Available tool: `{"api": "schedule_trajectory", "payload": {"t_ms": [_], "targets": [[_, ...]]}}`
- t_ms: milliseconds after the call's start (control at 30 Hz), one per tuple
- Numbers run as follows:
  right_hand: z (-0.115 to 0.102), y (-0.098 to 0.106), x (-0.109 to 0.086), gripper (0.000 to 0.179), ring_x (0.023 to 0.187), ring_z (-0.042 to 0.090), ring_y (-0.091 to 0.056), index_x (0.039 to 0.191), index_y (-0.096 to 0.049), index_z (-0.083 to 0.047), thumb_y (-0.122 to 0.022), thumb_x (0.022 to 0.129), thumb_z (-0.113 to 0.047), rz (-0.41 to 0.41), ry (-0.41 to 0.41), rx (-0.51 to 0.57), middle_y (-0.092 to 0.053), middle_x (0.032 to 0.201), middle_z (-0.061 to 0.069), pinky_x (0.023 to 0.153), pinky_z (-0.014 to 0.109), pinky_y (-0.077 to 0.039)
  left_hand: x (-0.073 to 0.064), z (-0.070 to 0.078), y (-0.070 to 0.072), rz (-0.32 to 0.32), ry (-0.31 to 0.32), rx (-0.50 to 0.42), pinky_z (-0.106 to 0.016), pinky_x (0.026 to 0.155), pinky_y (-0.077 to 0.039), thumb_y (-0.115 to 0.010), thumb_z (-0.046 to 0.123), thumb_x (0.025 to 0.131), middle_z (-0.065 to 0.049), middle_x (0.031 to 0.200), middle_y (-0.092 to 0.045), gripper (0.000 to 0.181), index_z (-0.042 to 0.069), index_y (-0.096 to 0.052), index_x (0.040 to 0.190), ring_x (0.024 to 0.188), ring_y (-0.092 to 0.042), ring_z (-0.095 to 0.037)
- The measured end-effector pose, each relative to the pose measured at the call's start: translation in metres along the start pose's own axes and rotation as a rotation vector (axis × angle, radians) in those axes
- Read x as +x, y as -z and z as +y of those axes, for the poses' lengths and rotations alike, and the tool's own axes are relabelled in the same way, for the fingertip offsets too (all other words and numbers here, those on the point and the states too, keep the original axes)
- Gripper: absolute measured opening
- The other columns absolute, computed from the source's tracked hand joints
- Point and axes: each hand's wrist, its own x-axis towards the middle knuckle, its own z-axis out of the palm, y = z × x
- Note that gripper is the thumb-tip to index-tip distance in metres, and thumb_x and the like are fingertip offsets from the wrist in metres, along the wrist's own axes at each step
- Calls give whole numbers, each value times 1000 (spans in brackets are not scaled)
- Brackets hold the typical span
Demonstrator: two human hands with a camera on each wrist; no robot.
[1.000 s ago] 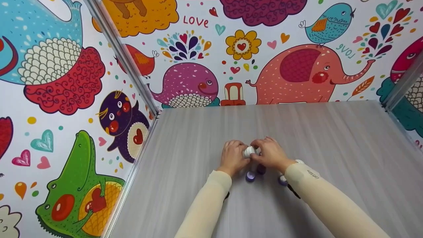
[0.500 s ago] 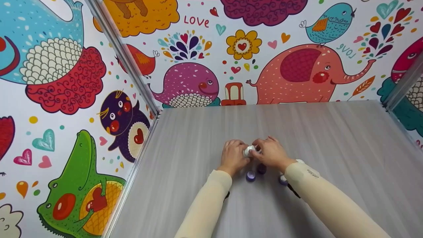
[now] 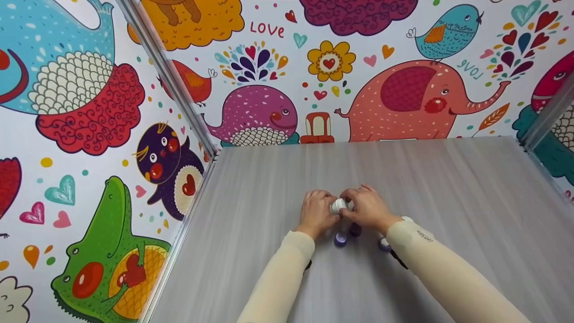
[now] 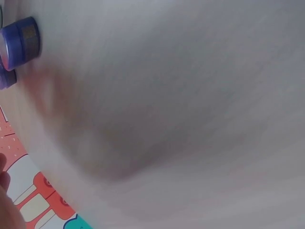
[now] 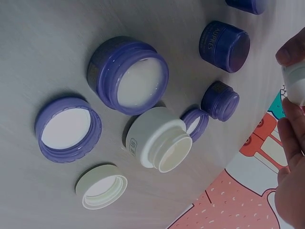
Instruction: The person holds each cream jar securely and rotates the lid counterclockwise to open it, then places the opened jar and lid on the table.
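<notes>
Between my two hands is a small white jar (image 3: 339, 206), held close over the table. The left hand (image 3: 317, 211) grips its left side with curled fingers. From the right, my right hand (image 3: 367, 208) pinches the jar between thumb and fingers. Part of a hand and the white jar (image 5: 295, 86) show at the right edge of the right wrist view. Nearest below the hands stand a small purple jar (image 3: 341, 239) and a darker purple one (image 3: 355, 229). In the left wrist view, a purple jar (image 4: 20, 43) shows at the top left.
By my right wrist are an open purple cream jar (image 5: 143, 83), its purple lid (image 5: 66, 129), an open white jar (image 5: 159, 138) and a white lid (image 5: 101, 186). A labelled purple jar (image 5: 224, 46) and a smaller one (image 5: 220, 101) stand beyond. Patterned walls (image 3: 269, 54) bound the table.
My right fingers shift round the end of the white jar and back, while the left hand stays still. The jars on the table keep their places.
</notes>
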Motion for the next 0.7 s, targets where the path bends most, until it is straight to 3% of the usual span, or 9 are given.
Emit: {"api": "schedule_trajectory", "payload": {"t_ms": [400,700], "targets": [[-1,1,-2,32,96,29,-65,108,-68,-5,-74,85,-27,-17,-18,30,-70,95,6,110,57,-27,-2,0,0,-15,3,-17,-34,96,-41,-84,41,72,4,103,-69,39,18,-77,103,101,-61,-16],[-2,2,-1,35,98,30,-65,112,-68,-3,-64,95,-34,-29,-56,13,-71,97,7,110,57,-27,0,1,1,-49,30,-40,-34,97,-40,-83,40,74,4,105,-68,40,17,-77,106,103,-60,-15]]}}
